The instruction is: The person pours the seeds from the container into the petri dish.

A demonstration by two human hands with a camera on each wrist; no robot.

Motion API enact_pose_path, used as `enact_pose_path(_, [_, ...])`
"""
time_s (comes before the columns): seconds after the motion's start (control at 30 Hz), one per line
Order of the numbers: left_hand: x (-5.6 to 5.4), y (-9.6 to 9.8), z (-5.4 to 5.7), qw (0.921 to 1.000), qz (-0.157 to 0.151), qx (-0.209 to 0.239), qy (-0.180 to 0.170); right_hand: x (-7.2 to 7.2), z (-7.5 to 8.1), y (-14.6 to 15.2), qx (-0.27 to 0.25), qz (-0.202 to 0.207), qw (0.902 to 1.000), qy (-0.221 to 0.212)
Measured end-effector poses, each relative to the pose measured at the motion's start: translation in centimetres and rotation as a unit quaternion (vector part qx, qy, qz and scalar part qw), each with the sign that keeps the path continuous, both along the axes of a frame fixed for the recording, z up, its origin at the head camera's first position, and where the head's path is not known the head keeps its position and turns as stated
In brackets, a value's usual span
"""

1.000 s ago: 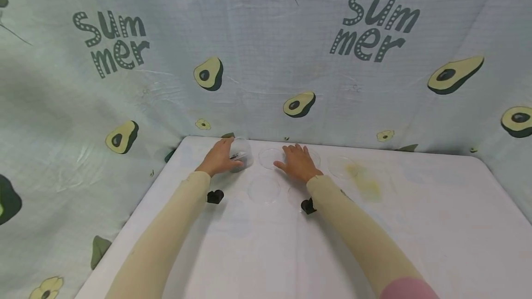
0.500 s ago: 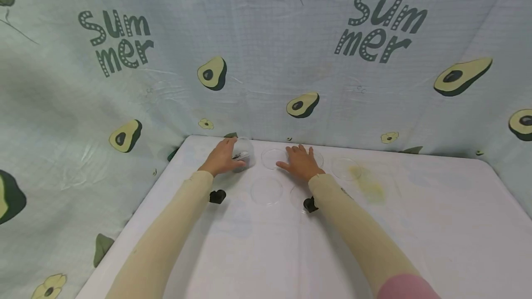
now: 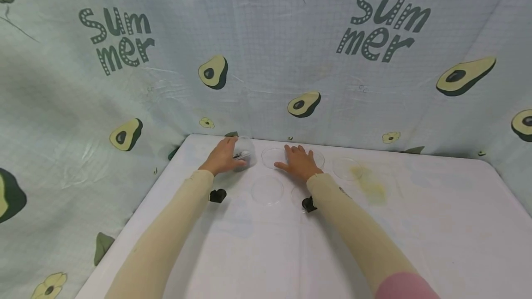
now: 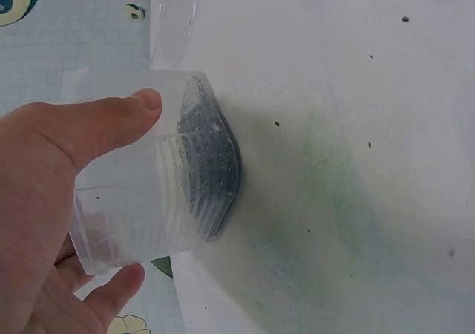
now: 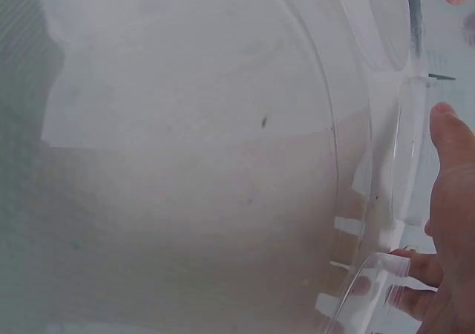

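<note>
At the back left of the table, my left hand (image 3: 221, 157) grips a clear plastic cup (image 3: 248, 150) from its left side. In the left wrist view, thumb and fingers curl round the cup's clear wall (image 4: 119, 193), and dark grains (image 4: 208, 171) show inside at its base. My right hand (image 3: 300, 164) lies palm down with fingers spread and fairly straight, over a clear round dish or lid (image 3: 319, 158). The right wrist view shows its fingers touching the rim of a clear plastic piece (image 5: 371, 282), while the thumb stands apart from it.
More clear round dishes or lids lie on the white table (image 3: 257, 262): one left of my right hand (image 3: 271, 158), one nearer (image 3: 267, 190), one to the right (image 3: 346, 168). A printed cloth (image 3: 257, 59) hangs behind. A yellow stain (image 3: 371, 186) marks the tabletop.
The head view has shifted slightly. Both hands stay where they were, the left on the cup and the right over the clear dish.
</note>
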State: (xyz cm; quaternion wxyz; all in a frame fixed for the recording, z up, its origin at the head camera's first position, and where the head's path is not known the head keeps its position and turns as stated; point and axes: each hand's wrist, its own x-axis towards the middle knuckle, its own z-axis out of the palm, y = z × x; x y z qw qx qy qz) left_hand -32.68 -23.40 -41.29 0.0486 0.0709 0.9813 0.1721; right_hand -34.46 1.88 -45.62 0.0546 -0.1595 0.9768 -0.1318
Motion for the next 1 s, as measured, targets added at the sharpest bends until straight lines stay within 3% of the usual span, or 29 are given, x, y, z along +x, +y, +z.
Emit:
enact_pose_path(0.37, [-0.34,-0.03,-0.15,1.0000,-0.004,-0.006,0.005,-0.18,0.10,-0.34,0.022,0.008,0.9997,0.010])
enact_pose_path(1.0, [-0.07,0.06,-0.08,1.0000,-0.005,-0.007,0.004,-0.01,0.13,-0.68,0.017,-0.004,0.9998,0.008])
